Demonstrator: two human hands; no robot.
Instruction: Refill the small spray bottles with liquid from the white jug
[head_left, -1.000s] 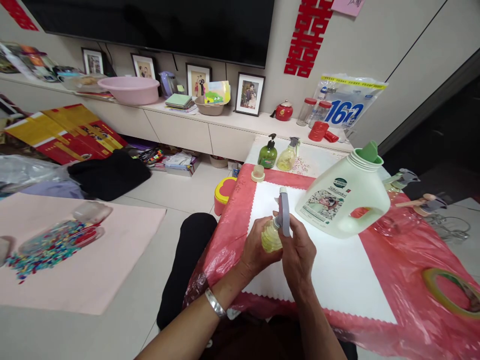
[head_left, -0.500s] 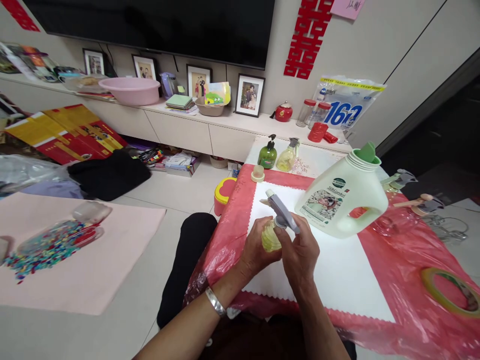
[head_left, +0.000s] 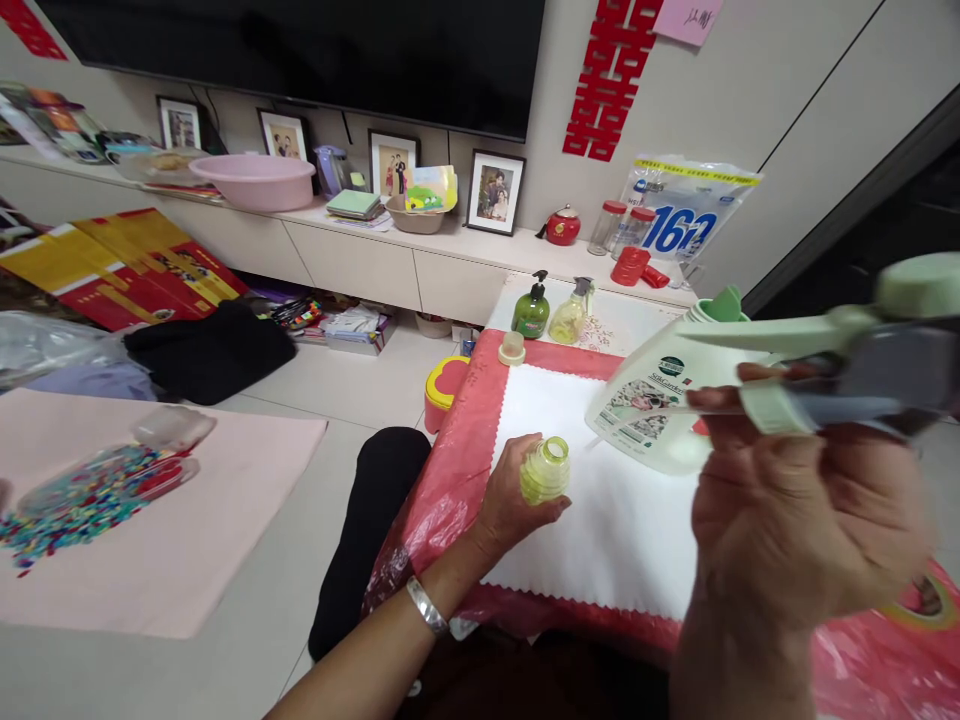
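Note:
My left hand (head_left: 510,500) is closed around a small yellow-green bottle (head_left: 545,470) standing on the white mat (head_left: 600,540); the bottle's neck is open, with no top on it. My right hand (head_left: 795,520) is raised close to the camera and grips a grey and pale green spray head (head_left: 847,375), blurred by nearness. A thin tube runs from the head toward the left. Behind them lies a large white detergent jug (head_left: 660,400) with a green cap.
A red plastic sheet (head_left: 465,450) covers the low table. A green pump bottle (head_left: 531,308), a clear spray bottle (head_left: 570,315) and a small cap (head_left: 513,347) stand at its far end. A tape roll (head_left: 919,600) lies right. Coloured beads (head_left: 82,490) are spread on a pink mat left.
The right hand has come off the bottle and risen toward the camera with the spray head, which now is off the bottle. The left hand still holds the bottle on the mat.

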